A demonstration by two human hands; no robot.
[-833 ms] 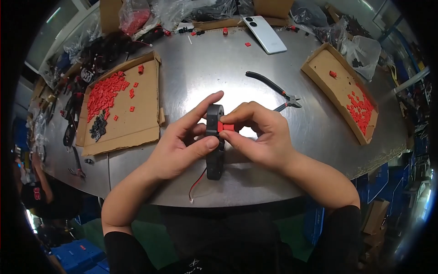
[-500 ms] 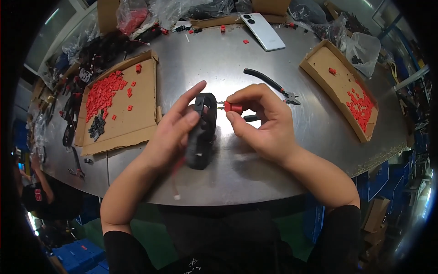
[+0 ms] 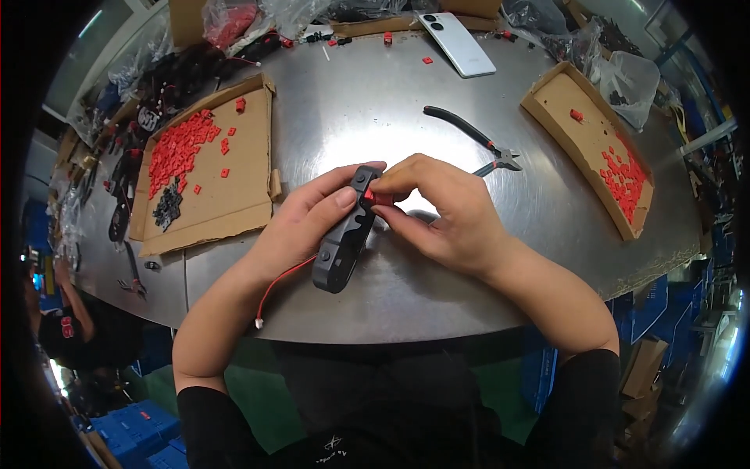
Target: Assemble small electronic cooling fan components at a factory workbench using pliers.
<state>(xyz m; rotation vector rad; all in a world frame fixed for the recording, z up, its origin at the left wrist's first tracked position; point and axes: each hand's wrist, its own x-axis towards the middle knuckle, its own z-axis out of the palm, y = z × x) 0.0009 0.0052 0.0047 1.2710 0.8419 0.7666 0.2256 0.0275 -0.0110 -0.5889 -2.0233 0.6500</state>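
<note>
My left hand (image 3: 293,230) is closed around a long black plastic housing (image 3: 337,262), its thumb on the upper part. The housing is tilted, its top end leaning away to the right. A red wire (image 3: 279,280) trails from it toward me and ends in a small white connector (image 3: 259,323). Between the thumb and index finger of my right hand (image 3: 457,215) is a small red plastic part (image 3: 381,198), set against the right side of the housing near its top. My fingers partly cover this part. Diagonal cutters (image 3: 461,125) lie beyond my right hand, one handle partly hidden behind it.
A cardboard tray (image 3: 234,215) on the left holds many small red pieces and a black pile. Another cardboard tray (image 3: 547,109) with red pieces stands at the right. A white phone (image 3: 462,51) lies at the back, near plastic bags. More pliers (image 3: 134,273) rest by the left edge.
The housing has turned and tilted in my left hand. The red part, held apart from it with metal prongs showing, is now against the housing. The wire has swung left.
</note>
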